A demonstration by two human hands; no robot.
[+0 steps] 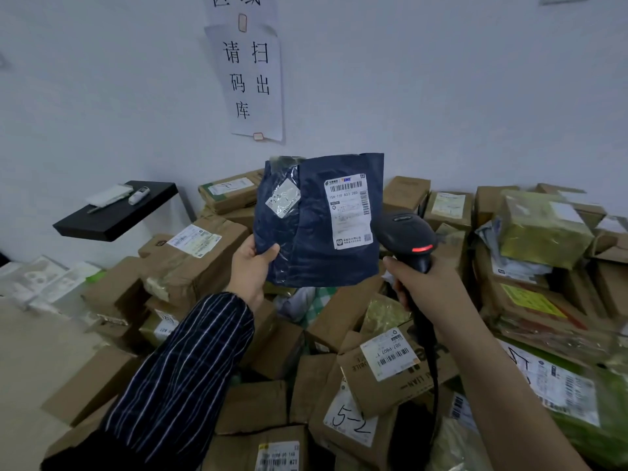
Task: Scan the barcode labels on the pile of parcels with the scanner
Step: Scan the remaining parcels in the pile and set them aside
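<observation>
My left hand (pixel 253 266) holds up a dark blue plastic mailer bag (pixel 312 253) by its lower left corner, thumb on the front. A white barcode label (pixel 348 210) faces me on the bag's right half, and a smaller label (pixel 283 198) sits at its upper left. My right hand (pixel 424 283) grips the handle of a black handheld scanner (pixel 406 234), whose head is just right of the bag with a red light lit on its back. The scanner's cable (pixel 430 351) hangs down. Below lies the pile of cardboard parcels (pixel 384 365).
A black shelf (pixel 115 215) juts from the wall at left, carrying a white pad and a marker. Paper signs (pixel 251 79) hang on the wall above. Green-wrapped parcels (pixel 543 226) are stacked at right. White flat items (pixel 47 280) lie at far left.
</observation>
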